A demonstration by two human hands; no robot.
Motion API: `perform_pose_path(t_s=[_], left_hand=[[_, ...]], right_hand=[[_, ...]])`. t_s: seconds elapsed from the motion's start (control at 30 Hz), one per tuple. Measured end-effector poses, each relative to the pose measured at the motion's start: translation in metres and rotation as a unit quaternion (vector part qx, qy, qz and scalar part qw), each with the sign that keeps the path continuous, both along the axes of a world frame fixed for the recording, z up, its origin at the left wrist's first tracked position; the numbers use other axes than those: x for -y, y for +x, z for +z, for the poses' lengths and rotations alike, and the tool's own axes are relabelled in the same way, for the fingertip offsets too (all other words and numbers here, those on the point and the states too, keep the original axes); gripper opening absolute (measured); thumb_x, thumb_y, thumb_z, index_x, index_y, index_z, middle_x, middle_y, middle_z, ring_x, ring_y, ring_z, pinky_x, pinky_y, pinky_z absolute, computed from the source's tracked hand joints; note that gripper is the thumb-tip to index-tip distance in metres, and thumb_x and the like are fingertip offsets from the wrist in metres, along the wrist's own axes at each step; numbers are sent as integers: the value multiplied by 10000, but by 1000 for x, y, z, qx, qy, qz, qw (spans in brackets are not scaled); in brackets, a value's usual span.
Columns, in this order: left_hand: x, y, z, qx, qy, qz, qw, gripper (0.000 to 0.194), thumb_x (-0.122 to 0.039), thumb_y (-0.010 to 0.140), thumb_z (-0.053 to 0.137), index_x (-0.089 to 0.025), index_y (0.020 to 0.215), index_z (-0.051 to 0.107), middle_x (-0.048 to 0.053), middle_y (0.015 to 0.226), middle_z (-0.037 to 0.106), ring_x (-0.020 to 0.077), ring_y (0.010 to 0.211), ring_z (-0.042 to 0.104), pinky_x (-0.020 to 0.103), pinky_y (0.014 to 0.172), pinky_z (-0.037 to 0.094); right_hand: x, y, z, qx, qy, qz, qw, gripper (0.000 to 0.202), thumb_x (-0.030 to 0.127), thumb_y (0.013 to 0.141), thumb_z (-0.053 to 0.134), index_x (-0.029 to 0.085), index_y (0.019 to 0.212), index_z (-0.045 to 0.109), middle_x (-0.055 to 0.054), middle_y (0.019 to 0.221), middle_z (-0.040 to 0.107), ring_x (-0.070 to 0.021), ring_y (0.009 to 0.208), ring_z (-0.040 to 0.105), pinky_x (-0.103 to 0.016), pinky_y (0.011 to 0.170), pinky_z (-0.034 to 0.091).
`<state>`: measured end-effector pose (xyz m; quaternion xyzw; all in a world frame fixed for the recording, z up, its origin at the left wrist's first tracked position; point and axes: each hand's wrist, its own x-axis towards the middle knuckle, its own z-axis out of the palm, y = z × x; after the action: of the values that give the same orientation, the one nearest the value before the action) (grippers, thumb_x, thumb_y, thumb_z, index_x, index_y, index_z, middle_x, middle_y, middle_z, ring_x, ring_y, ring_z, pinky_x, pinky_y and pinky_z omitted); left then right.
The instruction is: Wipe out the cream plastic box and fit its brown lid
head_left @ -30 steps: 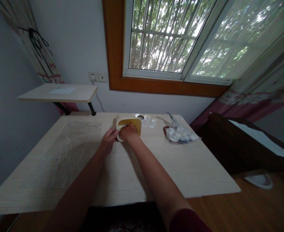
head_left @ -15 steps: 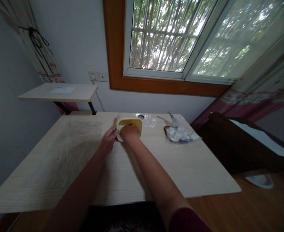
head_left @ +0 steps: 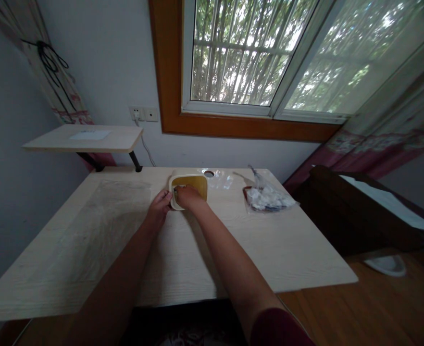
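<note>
A cream-rimmed plastic container [head_left: 205,185] with a yellowish inside stands near the back of the pale wooden table [head_left: 266,250]. My left hand [head_left: 160,203] grips the container's left wall, fingers closed on the rim. Reaching into the container, my right hand [head_left: 187,196] has its fingers curled against the inner left side. Something small and dark shows at those fingertips, too small to name. The right hand covers part of the container's floor.
A clear plastic bag with white contents [head_left: 269,198] lies at the right on the table. Clear sheeting [head_left: 114,226] covers the left part. A raised shelf [head_left: 121,136] stands at back left, and a cable hole [head_left: 208,174] sits behind the container.
Inside the container, my right hand has shifted left toward its inner left wall, uncovering more of the right side. The left hand still grips the container. The view has shifted slightly.
</note>
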<state>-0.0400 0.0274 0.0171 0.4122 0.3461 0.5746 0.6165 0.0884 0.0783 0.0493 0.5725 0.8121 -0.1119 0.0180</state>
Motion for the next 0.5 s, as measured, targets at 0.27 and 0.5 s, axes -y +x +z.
perform_pose_path(t_s=[0.27, 0.5], left_hand=[[0, -3, 0, -14, 2, -5, 1000, 340, -473, 761, 720, -179, 820, 560, -9, 735, 581, 136, 664, 580, 249, 600, 462], [0, -2, 0, -18, 2, -1, 1000, 362, -487, 758, 718, -182, 780, 524, -17, 699, 556, 119, 619, 539, 241, 583, 451]], right_hand=[[2, 2, -6, -37, 53, 12, 998, 428, 303, 968, 435, 177, 1372, 495, -174, 1226, 662, -302, 1123, 622, -396, 918, 459], [3, 1, -2, -51, 51, 13, 997, 407, 310, 952, 494, 138, 1321, 485, -186, 1223, 662, -283, 1092, 642, -366, 896, 471]])
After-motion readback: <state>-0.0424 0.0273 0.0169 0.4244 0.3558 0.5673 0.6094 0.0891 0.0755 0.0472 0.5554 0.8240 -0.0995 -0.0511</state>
